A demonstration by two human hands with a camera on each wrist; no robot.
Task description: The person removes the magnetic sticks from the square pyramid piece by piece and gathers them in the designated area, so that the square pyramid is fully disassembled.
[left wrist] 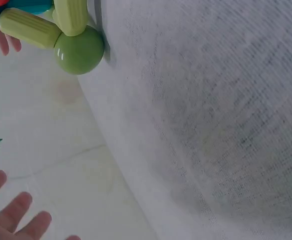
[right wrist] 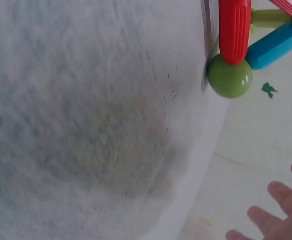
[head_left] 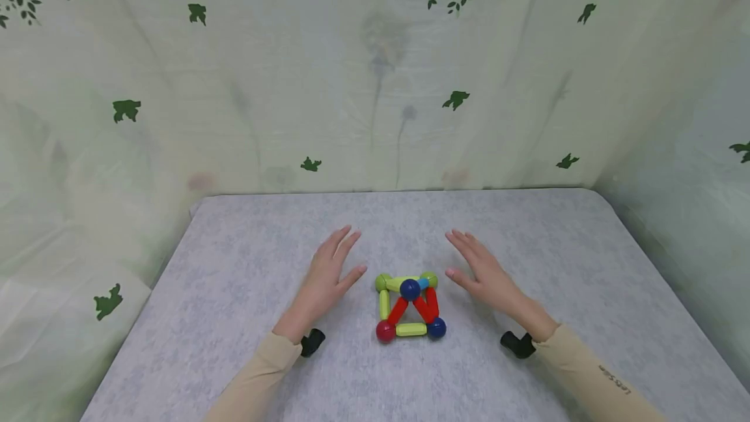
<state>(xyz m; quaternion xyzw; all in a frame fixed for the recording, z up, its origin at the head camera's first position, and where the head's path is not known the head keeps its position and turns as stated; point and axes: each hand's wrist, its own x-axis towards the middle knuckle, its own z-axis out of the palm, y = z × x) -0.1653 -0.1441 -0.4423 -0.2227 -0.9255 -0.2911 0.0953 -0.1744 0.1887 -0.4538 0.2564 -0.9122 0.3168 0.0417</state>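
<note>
A small pyramid of toy rods and balls (head_left: 411,329) stands on the table between the two hands. A dark blue ball (head_left: 410,289) tops it, with red rods (head_left: 398,310) sloping down to the front corners. Its base has a red ball (head_left: 385,331) and a dark blue ball (head_left: 436,328) in front, and green balls (left wrist: 79,50) behind. A light blue rod (right wrist: 274,46) slopes to the back right ball. My left hand (head_left: 321,284) is held left of the pyramid, fingers extended, apart from it. Opposite, my right hand (head_left: 487,280) is likewise spread and touches nothing.
A grey mottled cloth covers the table (head_left: 234,246), whose back edge meets a pale curtain (head_left: 328,83) printed with leaves and green birds. Curtain also hangs along both sides. Black wrist devices (head_left: 313,342) sit at both cuffs.
</note>
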